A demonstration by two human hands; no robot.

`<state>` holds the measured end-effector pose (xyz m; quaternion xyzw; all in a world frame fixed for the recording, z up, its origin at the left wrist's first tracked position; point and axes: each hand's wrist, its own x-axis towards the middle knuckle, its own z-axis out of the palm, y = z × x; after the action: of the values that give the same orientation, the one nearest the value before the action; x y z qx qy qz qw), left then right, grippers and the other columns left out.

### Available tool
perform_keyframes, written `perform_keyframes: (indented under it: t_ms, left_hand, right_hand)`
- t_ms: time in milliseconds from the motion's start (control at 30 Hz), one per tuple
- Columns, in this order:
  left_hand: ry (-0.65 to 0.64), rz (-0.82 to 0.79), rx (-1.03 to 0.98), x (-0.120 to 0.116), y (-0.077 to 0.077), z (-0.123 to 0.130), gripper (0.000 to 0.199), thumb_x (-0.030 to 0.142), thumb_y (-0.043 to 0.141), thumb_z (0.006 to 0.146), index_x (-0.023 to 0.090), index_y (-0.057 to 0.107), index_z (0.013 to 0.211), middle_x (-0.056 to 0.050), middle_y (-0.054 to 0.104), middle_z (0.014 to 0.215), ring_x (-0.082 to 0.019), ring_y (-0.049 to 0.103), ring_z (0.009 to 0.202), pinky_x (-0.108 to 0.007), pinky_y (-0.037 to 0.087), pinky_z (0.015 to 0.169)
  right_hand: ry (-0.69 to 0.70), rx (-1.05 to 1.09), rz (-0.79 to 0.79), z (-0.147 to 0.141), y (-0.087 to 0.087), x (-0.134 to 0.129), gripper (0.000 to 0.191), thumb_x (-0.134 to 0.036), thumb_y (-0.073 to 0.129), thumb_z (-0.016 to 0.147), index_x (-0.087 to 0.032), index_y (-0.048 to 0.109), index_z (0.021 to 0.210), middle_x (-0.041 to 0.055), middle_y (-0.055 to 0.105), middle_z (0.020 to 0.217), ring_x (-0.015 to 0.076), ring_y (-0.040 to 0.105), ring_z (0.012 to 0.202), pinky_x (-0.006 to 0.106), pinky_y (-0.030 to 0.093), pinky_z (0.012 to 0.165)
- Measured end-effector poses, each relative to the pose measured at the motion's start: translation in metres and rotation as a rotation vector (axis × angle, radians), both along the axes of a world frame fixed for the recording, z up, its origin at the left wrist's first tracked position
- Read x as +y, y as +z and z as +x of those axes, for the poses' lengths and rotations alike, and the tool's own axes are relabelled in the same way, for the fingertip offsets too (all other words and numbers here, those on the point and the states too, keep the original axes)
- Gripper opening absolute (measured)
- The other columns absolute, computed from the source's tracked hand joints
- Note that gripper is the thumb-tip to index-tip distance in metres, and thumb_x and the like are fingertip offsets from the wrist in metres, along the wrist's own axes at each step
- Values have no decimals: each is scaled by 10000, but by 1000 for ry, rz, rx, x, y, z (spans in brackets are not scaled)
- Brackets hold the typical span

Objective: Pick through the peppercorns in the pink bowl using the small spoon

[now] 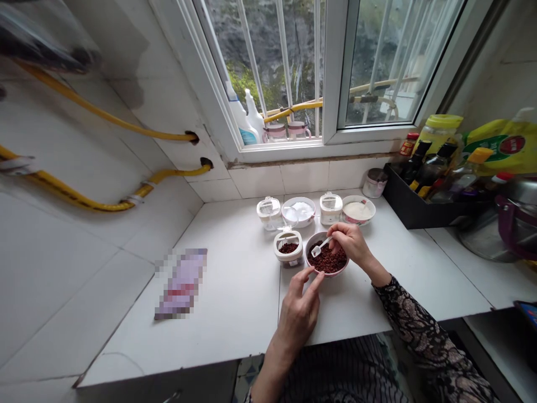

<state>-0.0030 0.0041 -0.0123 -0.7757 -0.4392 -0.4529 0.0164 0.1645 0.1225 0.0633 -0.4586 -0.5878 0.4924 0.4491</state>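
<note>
My right hand point(349, 242) pinches the handle of a small white spoon point(317, 251), its scoop just over the dark red peppercorn-like grains point(330, 261) in a round bowl point(328, 274). At the bowl's near left rim, the stretched fingertips of my left hand point(300, 305) rest against it, holding nothing. Left of the bowl stands a seasoning jar point(288, 256) with its lid up and similar dark grains inside. Behind are two more lidded jars, one on the left point(269, 215) and one on the right point(331, 210). A bowl of white powder point(298, 219) and a bowl of pale grains point(358, 210) stand beside them.
A blurred purple packet point(182, 285) lies on the left of the white counter point(235, 302). At the right are a black box point(405, 204) of bottles, a small jar point(375, 183) and a metal pot point(482, 240). A window point(331, 137) is behind; yellow pipes point(113, 206) run along the left wall.
</note>
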Motion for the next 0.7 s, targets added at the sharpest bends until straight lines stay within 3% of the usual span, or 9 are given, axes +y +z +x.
perform_keyframes:
  t_ms: [267, 400, 533, 700]
  left_hand:
    - [1, -10, 10, 0, 1, -1, 573, 2, 446, 900, 253, 501, 1412, -127, 553, 1278, -223, 592, 1169, -353, 591, 919]
    - [-1, -11, 16, 0, 2, -1, 572, -5, 450, 895, 242, 504, 1409, -129, 547, 1288, -220, 586, 1177, -350, 587, 926]
    - [-2, -5, 15, 0, 2, 0, 557, -8, 446, 898, 235, 516, 1394, -128, 543, 1289, -218, 581, 1183, -356, 581, 941]
    - [6, 5, 0, 0, 0, 1, 541, -17, 435, 889, 218, 541, 1364, -133, 541, 1289, -216, 578, 1183, -360, 579, 951]
  right_hand:
    - [48, 150, -69, 3, 2, 3, 120, -258, 553, 635, -172, 627, 673, -17, 646, 469, 118, 565, 341, 193, 447, 360]
    - [82, 195, 0, -2, 3, -1, 127, -287, 599, 716, -172, 629, 761, -7, 678, 549, 130, 618, 410, 222, 515, 433]
    - [81, 104, 247, -16, 1, -12, 140, -308, 534, 885, -190, 611, 894, 13, 710, 688, 149, 689, 577, 270, 574, 593]
    - [156, -293, 762, -27, -2, -21, 184, -194, 443, 964, -196, 627, 963, 56, 729, 804, 164, 685, 726, 289, 534, 705]
